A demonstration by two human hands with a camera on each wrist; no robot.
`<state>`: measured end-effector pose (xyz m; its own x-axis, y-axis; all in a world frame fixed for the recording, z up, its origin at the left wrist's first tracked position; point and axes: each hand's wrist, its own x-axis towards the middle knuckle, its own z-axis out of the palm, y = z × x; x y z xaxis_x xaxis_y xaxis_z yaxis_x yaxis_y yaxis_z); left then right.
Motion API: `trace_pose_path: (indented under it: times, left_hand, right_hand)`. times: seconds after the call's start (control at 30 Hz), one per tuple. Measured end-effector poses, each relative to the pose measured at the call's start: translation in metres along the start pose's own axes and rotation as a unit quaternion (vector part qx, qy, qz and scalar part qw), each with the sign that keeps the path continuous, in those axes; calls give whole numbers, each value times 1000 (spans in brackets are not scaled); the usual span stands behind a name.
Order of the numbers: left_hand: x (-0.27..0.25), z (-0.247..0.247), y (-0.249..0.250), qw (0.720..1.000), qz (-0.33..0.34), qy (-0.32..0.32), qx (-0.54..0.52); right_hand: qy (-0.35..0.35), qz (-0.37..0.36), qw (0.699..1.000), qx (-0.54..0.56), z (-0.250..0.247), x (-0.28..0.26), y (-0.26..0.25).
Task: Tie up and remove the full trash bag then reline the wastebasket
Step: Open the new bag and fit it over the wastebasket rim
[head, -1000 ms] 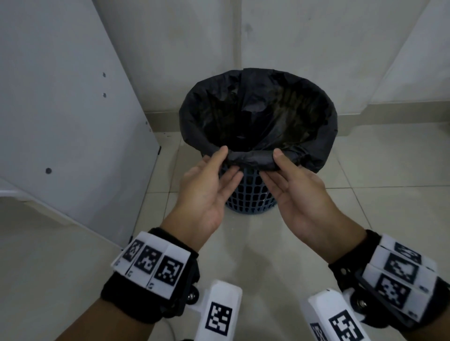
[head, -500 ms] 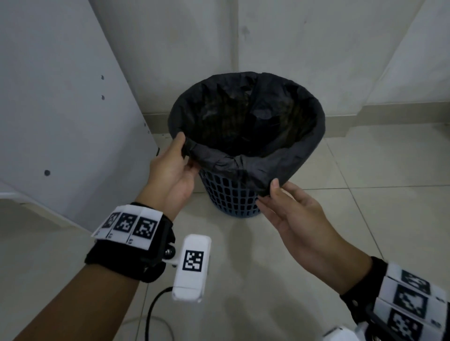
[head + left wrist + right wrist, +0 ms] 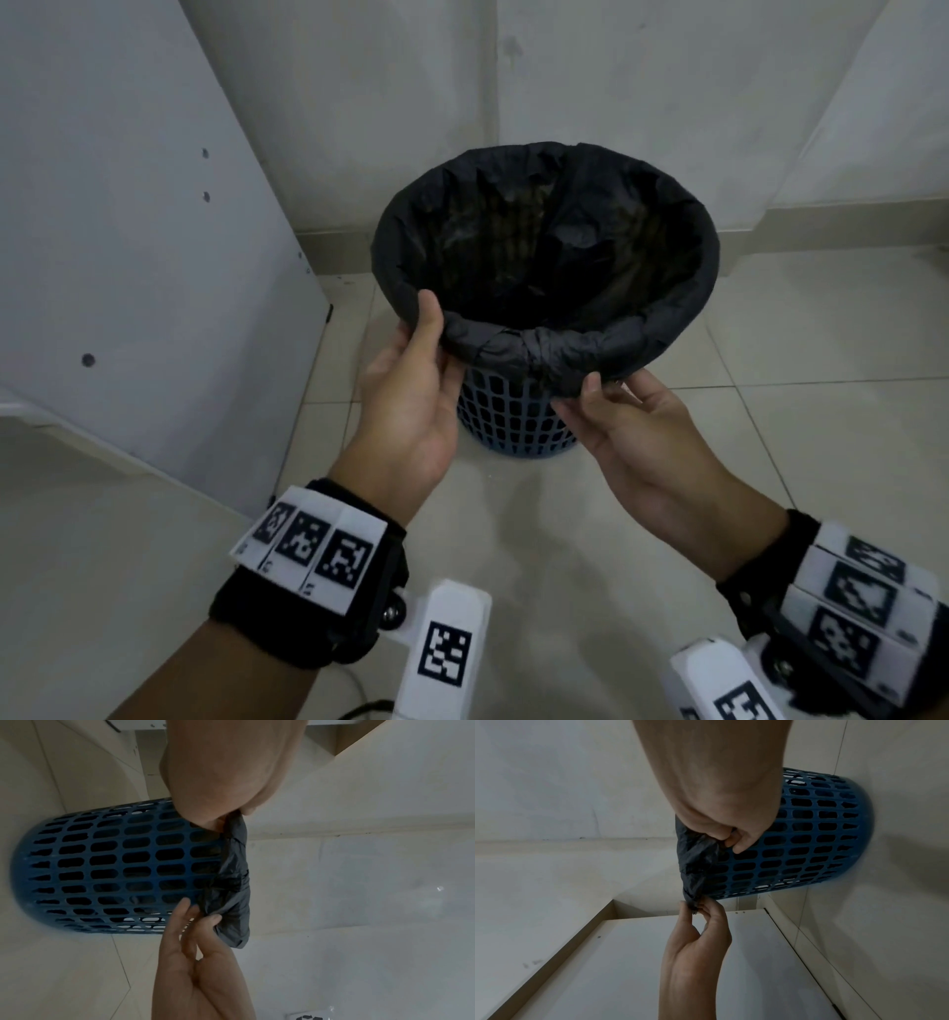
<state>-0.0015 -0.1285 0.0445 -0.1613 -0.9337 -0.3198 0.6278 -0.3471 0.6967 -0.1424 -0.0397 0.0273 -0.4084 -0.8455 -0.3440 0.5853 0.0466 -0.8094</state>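
Observation:
A blue lattice wastebasket [image 3: 513,416] stands on the tiled floor, lined with a black trash bag [image 3: 544,246] whose edge is folded over the rim and bunched at the near side. My left hand [image 3: 436,339] pinches the bag's folded edge at the near left of the rim, thumb on top. My right hand [image 3: 598,393] pinches the hanging fold at the near right, just below the rim. The left wrist view shows the left hand [image 3: 228,819] and right hand [image 3: 208,918] both gripping the bag [image 3: 236,882] beside the wastebasket [image 3: 115,862]. The right wrist view shows the same grips [image 3: 727,838].
A white cabinet panel [image 3: 128,231] stands close on the left of the basket. Walls meet in a corner right behind it. Pale floor tiles [image 3: 796,334] spread to the right and toward me. A thin cable [image 3: 359,712] lies by my left forearm.
From the front centre of the rim my hands spread apart along the near edge. Since half a second ago the left hand has come back toward the front, and the fold between them is bunched.

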Motion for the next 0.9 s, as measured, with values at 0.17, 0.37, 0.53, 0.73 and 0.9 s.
trace_pose_path:
  times: [0.17,0.37,0.53,0.73,0.9]
  left_hand:
    - [6,3,6,999,-7,25,-30]
    - [-11,9,-7,994,71,40,69]
    - [-51,9,-52,977,46,22,209]
    - [-59,21,-61,973,1,-10,233]
    - [-56,27,-54,974,-12,15,227]
  right_hand:
    - [11,-5,1000,6,2,6,-7]
    - [22,3,1000,8,3,9,-2]
    - [20,-17,1000,1,3,10,-4]
    - [4,-20,999,-33,2,8,-8]
    - [-11,-8,999,-39,0,6,-7]
